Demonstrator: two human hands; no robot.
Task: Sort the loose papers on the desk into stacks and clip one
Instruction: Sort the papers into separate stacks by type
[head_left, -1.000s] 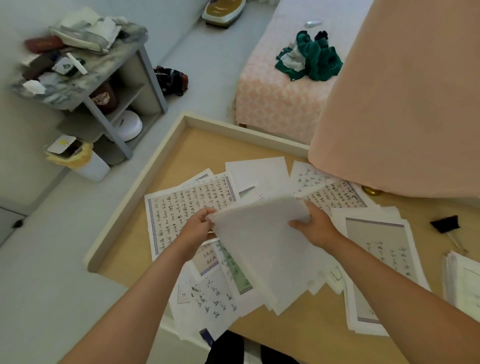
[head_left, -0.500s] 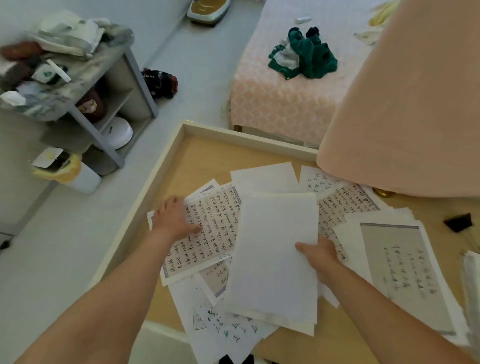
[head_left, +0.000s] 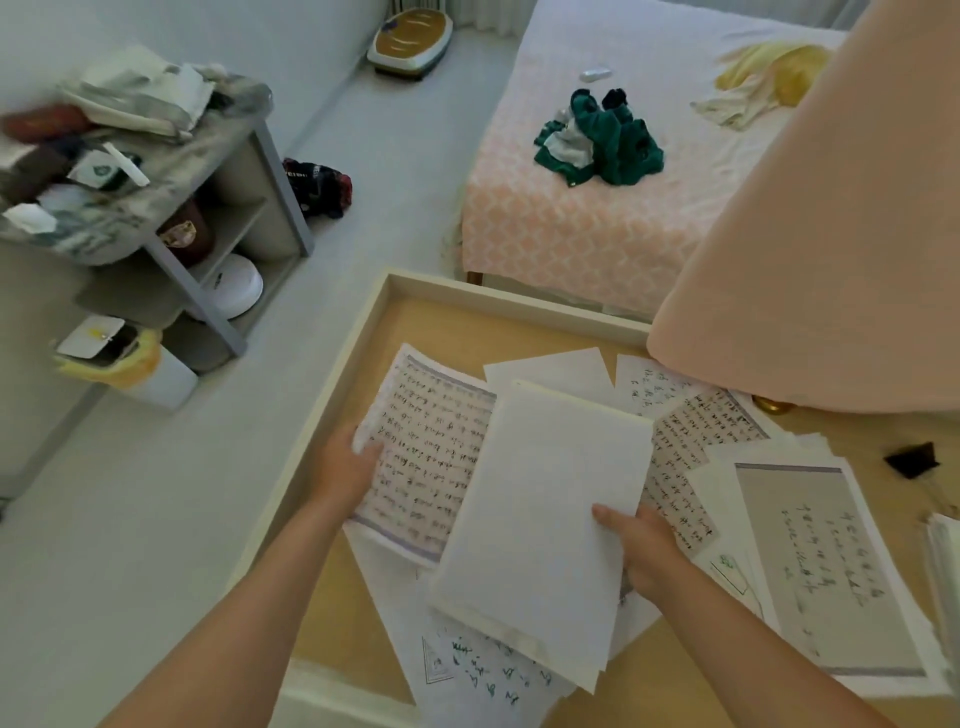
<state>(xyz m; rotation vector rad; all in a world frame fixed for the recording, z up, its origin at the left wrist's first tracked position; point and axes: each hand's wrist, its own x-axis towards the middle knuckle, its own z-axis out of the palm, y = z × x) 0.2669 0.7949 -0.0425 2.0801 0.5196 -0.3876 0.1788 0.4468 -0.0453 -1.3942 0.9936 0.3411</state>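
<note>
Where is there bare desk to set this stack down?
Bare wood shows in the far corner of the desk, behind the papers, and around the black clip at right. Under the stack, between left hand and right hand, sheets overlap thickly.

I see the surface (head_left: 467, 332) as matt tan board with a wood look, edged by a smooth cream rim. Everything spread on it is thin, matt paper. The blank stack (head_left: 545, 509) gripped by the right hand (head_left: 644, 551) is plain white and unglossed. The written sheet (head_left: 431, 452) pinched by the left hand (head_left: 345, 470) is limp, curling paper inked in dark script. The binder clip (head_left: 911, 460) looks black and dull; I cannot tell metal from plastic. The bed (head_left: 571, 228) wears soft pink patterned cloth, and a crumpled green cloth garment (head_left: 608, 137) lies on it. The bin (head_left: 171, 384) has a thin yellow plastic liner.
</note>
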